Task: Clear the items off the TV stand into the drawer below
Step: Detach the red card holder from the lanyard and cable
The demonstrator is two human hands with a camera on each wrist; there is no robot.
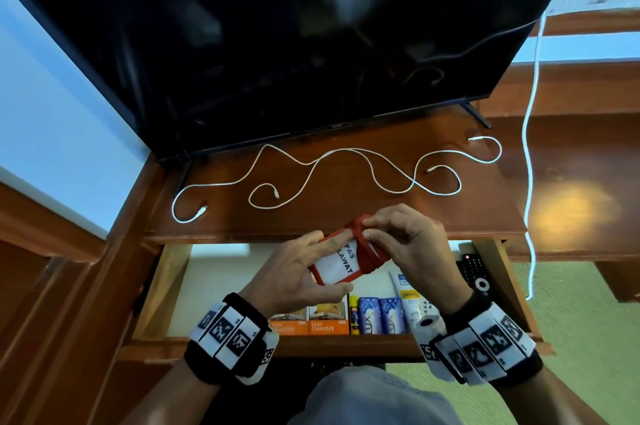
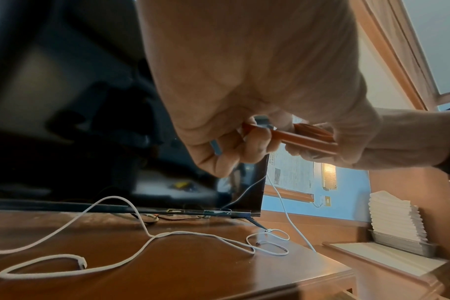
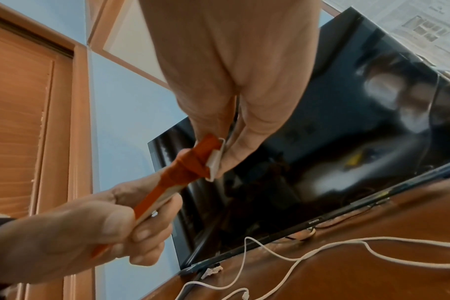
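Note:
Both hands hold a red-framed card holder [image 1: 337,263] with a white label, above the open drawer [image 1: 162,289]. My left hand [image 1: 304,272] grips its near end between thumb and fingers. My right hand [image 1: 391,237] pinches the red strap [image 1: 363,244] wound round the holder's far end. The left wrist view shows the holder [image 2: 303,140] edge-on between both hands; the right wrist view shows the strap [image 3: 190,164] bunched on it. White cables [image 1: 346,168] lie looped across the wooden TV stand top [image 1: 346,213].
A large black TV [image 1: 277,43] stands at the back of the stand. The drawer holds orange charger boxes [image 1: 325,320], blue soap packs [image 1: 381,313], a tube [image 1: 403,289], a paper roll [image 1: 427,324] and a remote [image 1: 476,272]. Another white cable [image 1: 530,147] hangs at the right.

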